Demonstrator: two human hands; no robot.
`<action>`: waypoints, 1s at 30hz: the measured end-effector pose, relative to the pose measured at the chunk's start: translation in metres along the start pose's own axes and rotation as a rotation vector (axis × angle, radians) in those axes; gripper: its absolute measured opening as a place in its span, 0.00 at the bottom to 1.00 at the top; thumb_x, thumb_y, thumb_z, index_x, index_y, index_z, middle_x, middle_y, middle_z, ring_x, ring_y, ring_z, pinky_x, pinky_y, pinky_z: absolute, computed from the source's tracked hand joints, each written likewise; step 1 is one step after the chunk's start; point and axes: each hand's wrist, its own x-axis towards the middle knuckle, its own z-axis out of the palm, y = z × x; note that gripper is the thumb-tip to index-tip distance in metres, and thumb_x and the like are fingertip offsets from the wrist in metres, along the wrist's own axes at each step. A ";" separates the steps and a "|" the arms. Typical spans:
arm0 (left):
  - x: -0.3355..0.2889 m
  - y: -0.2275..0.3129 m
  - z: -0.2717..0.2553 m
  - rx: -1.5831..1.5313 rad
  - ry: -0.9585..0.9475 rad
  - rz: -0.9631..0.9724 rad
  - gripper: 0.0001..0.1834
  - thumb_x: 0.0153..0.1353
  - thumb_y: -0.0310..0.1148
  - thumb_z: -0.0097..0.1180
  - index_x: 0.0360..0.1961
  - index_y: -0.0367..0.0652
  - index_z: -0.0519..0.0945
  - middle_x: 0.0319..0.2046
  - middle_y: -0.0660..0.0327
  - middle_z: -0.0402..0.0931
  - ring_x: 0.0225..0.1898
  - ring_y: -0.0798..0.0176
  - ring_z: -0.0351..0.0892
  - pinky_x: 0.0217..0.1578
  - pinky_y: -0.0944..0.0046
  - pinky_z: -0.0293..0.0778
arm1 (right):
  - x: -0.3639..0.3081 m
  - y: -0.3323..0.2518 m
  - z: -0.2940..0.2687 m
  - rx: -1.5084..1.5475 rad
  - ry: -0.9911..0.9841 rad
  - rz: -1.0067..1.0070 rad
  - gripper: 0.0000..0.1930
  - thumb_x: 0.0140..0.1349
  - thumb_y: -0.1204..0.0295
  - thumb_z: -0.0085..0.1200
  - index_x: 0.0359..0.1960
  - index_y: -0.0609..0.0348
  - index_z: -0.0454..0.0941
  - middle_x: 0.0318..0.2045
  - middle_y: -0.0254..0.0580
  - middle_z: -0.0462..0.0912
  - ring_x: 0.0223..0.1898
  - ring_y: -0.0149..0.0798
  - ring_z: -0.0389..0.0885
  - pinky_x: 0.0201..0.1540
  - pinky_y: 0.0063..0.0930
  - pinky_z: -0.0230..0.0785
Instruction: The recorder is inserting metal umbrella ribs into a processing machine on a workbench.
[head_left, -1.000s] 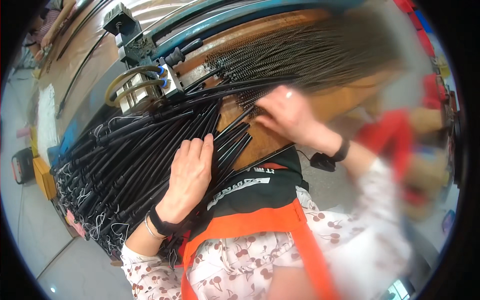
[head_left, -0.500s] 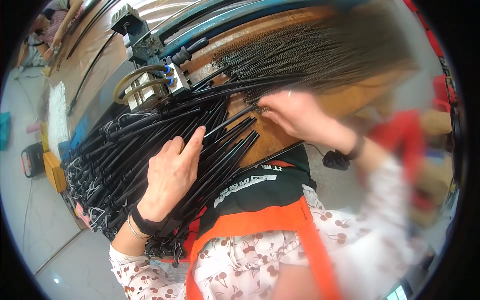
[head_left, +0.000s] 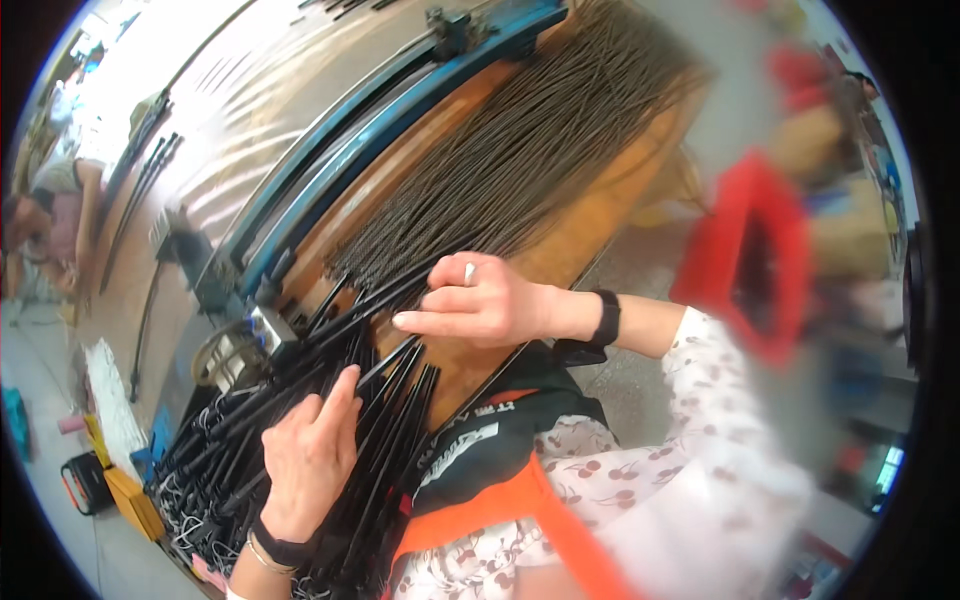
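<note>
We see a wooden table (head_left: 602,238) with an orange-brown top, its bare strip running along the near edge. Directly on the wood we have a broad bundle of long dark springs (head_left: 500,160), lying side by side lengthwise, and the open ends of black tubes (head_left: 428,385) heaped near one end. Beyond the blue rail (head_left: 345,172), we see a brown worktop (head_left: 215,130) under shiny clear sheeting, with several dark rods (head_left: 150,175) lying on it.

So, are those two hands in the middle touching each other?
Apart. The head view shows a gap between the left hand and the right hand, with a bit of a thin stick showing in it.
</note>
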 end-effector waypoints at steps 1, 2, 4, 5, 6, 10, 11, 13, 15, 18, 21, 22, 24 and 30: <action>0.013 0.000 -0.003 0.023 0.022 0.046 0.19 0.60 0.27 0.63 0.54 0.47 0.81 0.23 0.60 0.68 0.25 0.55 0.74 0.24 0.56 0.71 | 0.000 0.004 0.001 -0.001 -0.017 0.012 0.21 0.55 0.66 0.67 0.51 0.57 0.83 0.36 0.33 0.79 0.34 0.41 0.78 0.39 0.37 0.78; 0.029 0.002 -0.008 0.048 0.046 0.094 0.18 0.60 0.27 0.63 0.53 0.46 0.81 0.24 0.59 0.68 0.26 0.54 0.74 0.25 0.56 0.72 | 0.003 0.012 -0.007 -0.030 0.019 -0.005 0.21 0.56 0.65 0.67 0.52 0.57 0.82 0.37 0.34 0.80 0.35 0.42 0.79 0.40 0.38 0.78; 0.063 0.002 -0.025 0.045 0.119 0.197 0.13 0.58 0.21 0.59 0.45 0.37 0.78 0.30 0.54 0.72 0.31 0.49 0.75 0.31 0.53 0.74 | 0.011 0.036 -0.027 -0.086 0.095 -0.051 0.21 0.58 0.63 0.66 0.52 0.56 0.81 0.40 0.36 0.82 0.39 0.46 0.82 0.41 0.40 0.79; 0.071 -0.003 -0.036 0.055 0.155 0.179 0.13 0.57 0.20 0.58 0.45 0.37 0.78 0.30 0.53 0.73 0.31 0.47 0.75 0.32 0.52 0.74 | 0.010 0.059 -0.044 -0.170 0.078 -0.032 0.22 0.59 0.60 0.66 0.54 0.53 0.81 0.42 0.41 0.84 0.46 0.46 0.84 0.43 0.40 0.79; 0.080 -0.009 -0.048 0.063 0.192 0.160 0.13 0.57 0.18 0.57 0.44 0.37 0.78 0.31 0.53 0.73 0.32 0.46 0.75 0.32 0.52 0.74 | -0.005 0.076 -0.065 -0.230 -0.028 0.366 0.24 0.59 0.58 0.67 0.55 0.52 0.80 0.40 0.43 0.85 0.39 0.39 0.86 0.37 0.34 0.80; 0.121 -0.022 -0.055 0.183 0.245 0.254 0.15 0.59 0.23 0.59 0.49 0.43 0.80 0.25 0.56 0.71 0.29 0.52 0.77 0.28 0.54 0.73 | 0.008 0.086 -0.084 -0.298 0.009 0.438 0.28 0.61 0.54 0.65 0.61 0.48 0.78 0.18 0.42 0.81 0.18 0.39 0.81 0.22 0.31 0.73; 0.132 -0.015 -0.049 0.169 0.210 0.267 0.16 0.59 0.24 0.60 0.49 0.44 0.80 0.24 0.58 0.70 0.29 0.53 0.77 0.28 0.54 0.73 | 0.012 0.092 -0.085 -0.218 -0.045 0.394 0.29 0.61 0.52 0.64 0.62 0.47 0.77 0.18 0.42 0.80 0.18 0.40 0.81 0.23 0.31 0.73; 0.145 -0.002 -0.045 0.236 0.150 0.275 0.17 0.58 0.26 0.61 0.50 0.45 0.80 0.23 0.59 0.70 0.27 0.53 0.77 0.27 0.54 0.73 | 0.013 0.109 -0.101 -0.224 -0.198 0.401 0.33 0.60 0.49 0.64 0.65 0.45 0.74 0.17 0.43 0.79 0.19 0.43 0.81 0.24 0.32 0.74; 0.154 -0.011 -0.037 0.226 0.182 0.280 0.16 0.58 0.26 0.61 0.48 0.44 0.80 0.24 0.58 0.71 0.28 0.53 0.78 0.27 0.54 0.73 | 0.013 0.108 -0.097 -0.291 -0.213 0.407 0.35 0.59 0.47 0.64 0.66 0.44 0.73 0.16 0.42 0.78 0.19 0.45 0.81 0.25 0.33 0.75; 0.164 -0.008 -0.026 0.162 0.176 0.296 0.15 0.55 0.23 0.61 0.44 0.43 0.78 0.27 0.56 0.72 0.32 0.52 0.78 0.29 0.52 0.74 | 0.017 0.103 -0.089 -0.161 -0.194 0.382 0.39 0.55 0.45 0.66 0.68 0.42 0.71 0.16 0.40 0.78 0.18 0.42 0.79 0.27 0.35 0.76; 0.162 -0.007 -0.030 0.140 0.172 0.258 0.17 0.53 0.21 0.62 0.45 0.42 0.76 0.29 0.56 0.73 0.33 0.51 0.79 0.32 0.52 0.76 | -0.005 0.131 -0.116 -0.159 -0.163 0.495 0.38 0.53 0.47 0.69 0.66 0.43 0.74 0.18 0.39 0.80 0.22 0.34 0.80 0.30 0.32 0.76; 0.157 -0.003 -0.029 0.143 0.155 0.246 0.16 0.54 0.21 0.61 0.45 0.42 0.76 0.29 0.56 0.73 0.33 0.51 0.79 0.32 0.52 0.76 | -0.018 0.127 -0.128 -0.183 -0.299 0.701 0.30 0.56 0.48 0.68 0.59 0.44 0.80 0.18 0.40 0.80 0.23 0.34 0.82 0.30 0.29 0.75; 0.147 0.013 -0.024 0.145 0.112 0.225 0.16 0.55 0.22 0.61 0.45 0.42 0.76 0.30 0.57 0.73 0.34 0.52 0.80 0.31 0.53 0.77 | -0.025 0.122 -0.128 0.032 -0.282 0.742 0.24 0.58 0.50 0.67 0.52 0.46 0.83 0.20 0.39 0.81 0.24 0.36 0.83 0.29 0.30 0.74; 0.156 0.048 0.020 0.038 0.048 0.239 0.08 0.67 0.29 0.55 0.45 0.42 0.74 0.28 0.57 0.73 0.29 0.53 0.81 0.26 0.54 0.77 | -0.032 0.119 -0.108 -0.096 -0.173 0.307 0.30 0.54 0.53 0.69 0.60 0.43 0.79 0.25 0.42 0.85 0.25 0.41 0.84 0.32 0.34 0.75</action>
